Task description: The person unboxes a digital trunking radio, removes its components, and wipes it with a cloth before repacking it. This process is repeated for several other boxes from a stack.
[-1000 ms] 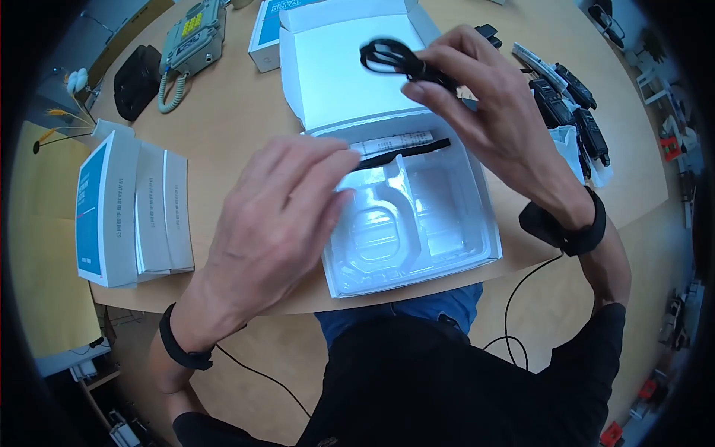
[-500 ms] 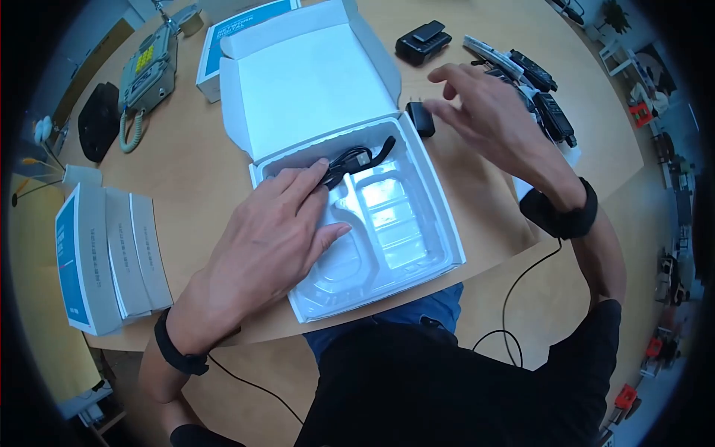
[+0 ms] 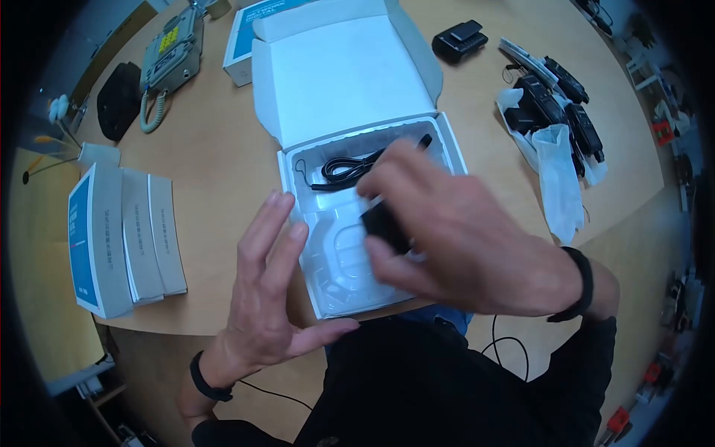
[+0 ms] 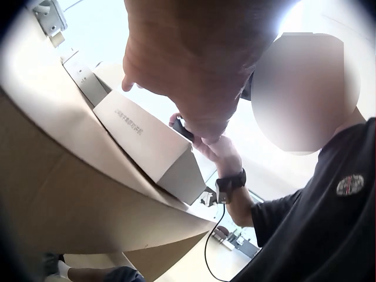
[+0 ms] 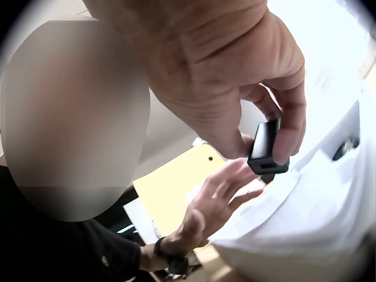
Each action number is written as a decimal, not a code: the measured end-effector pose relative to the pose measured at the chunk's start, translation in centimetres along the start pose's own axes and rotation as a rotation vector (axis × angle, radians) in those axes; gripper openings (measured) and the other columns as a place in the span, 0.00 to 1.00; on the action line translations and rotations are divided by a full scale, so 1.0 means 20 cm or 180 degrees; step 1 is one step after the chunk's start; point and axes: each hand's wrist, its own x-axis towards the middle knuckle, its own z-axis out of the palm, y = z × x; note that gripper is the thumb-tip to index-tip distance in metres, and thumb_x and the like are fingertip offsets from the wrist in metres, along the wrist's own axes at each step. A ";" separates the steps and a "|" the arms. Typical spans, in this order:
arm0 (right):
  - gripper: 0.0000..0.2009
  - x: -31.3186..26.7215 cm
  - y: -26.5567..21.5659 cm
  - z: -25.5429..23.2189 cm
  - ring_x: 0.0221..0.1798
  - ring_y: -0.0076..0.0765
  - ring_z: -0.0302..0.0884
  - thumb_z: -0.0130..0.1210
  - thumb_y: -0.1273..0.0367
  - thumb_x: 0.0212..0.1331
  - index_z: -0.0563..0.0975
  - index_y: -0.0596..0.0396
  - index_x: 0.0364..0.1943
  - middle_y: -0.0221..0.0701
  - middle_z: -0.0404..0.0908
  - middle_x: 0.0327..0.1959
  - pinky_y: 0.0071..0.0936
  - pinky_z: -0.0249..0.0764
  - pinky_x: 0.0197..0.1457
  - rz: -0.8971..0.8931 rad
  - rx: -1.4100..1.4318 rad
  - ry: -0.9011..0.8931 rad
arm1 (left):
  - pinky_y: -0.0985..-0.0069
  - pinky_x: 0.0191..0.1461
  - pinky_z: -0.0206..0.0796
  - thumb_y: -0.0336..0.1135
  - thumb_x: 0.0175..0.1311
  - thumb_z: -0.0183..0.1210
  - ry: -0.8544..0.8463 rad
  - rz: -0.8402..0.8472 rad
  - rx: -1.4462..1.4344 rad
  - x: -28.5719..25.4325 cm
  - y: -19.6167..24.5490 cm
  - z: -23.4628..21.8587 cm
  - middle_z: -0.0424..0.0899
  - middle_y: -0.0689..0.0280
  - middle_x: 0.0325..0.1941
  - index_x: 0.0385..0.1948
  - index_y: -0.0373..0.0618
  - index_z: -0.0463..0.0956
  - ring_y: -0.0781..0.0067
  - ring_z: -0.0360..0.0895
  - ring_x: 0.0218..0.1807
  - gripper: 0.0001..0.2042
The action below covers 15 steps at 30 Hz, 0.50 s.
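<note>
My right hand (image 3: 462, 231) pinches a small black USB charger (image 5: 265, 147) between thumb and fingers, above the box's tray; a port shows on its end in the right wrist view. The white cardboard box (image 3: 452, 149) lies with its lid raised, and a clear plastic tray (image 3: 331, 253) fills it. Across the tray's far compartment lie a coiled black cable (image 3: 344, 170) and a black strap (image 3: 322, 187), partly covered by my right hand in the head view. At the box's near left edge my left hand (image 3: 268, 298) is spread, holding nothing.
Several white boxes (image 3: 138, 231) stand at the left. Behind them are a desk phone (image 3: 173, 56) and a black case (image 3: 119, 100). Another blue-and-white box (image 3: 240, 63) sits behind the lid. Black radios (image 3: 540, 100) with plastic wrap (image 3: 558, 179) and a black device (image 3: 459, 41) lie to the right.
The right hand let the cable go into the tray, picked up the charger from the table beside the box and brought it over the tray. The left hand drew back from the cable towards me.
</note>
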 end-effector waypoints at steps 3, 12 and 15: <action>0.16 0.02 -0.01 0.07 0.35 0.46 0.81 0.62 0.72 0.62 0.73 0.64 0.52 0.43 0.76 0.47 0.35 0.80 0.34 -0.0245 0.0201 -0.0339 | 0.43 0.76 0.57 0.53 0.50 0.77 -0.0081 0.0062 -0.0064 -0.02 0.00 0.06 0.58 0.39 0.75 0.74 0.38 0.54 0.32 0.59 0.75 0.53; 0.12 -0.37 0.02 -0.02 0.39 0.40 0.82 0.63 0.74 0.62 0.78 0.61 0.48 0.37 0.78 0.44 0.34 0.79 0.38 -0.0004 0.0127 0.0384 | 0.42 0.76 0.56 0.49 0.52 0.73 -0.1024 0.0362 0.0714 0.01 0.05 0.06 0.75 0.54 0.67 0.58 0.42 0.78 0.41 0.68 0.71 0.32; 0.15 -0.53 0.09 -0.06 0.43 0.45 0.82 0.67 0.74 0.57 0.79 0.62 0.47 0.40 0.79 0.45 0.34 0.80 0.43 0.0262 -0.0442 0.1141 | 0.40 0.77 0.53 0.46 0.53 0.72 -0.0924 0.0371 0.0731 0.00 0.06 0.11 0.77 0.55 0.65 0.54 0.41 0.80 0.42 0.68 0.72 0.28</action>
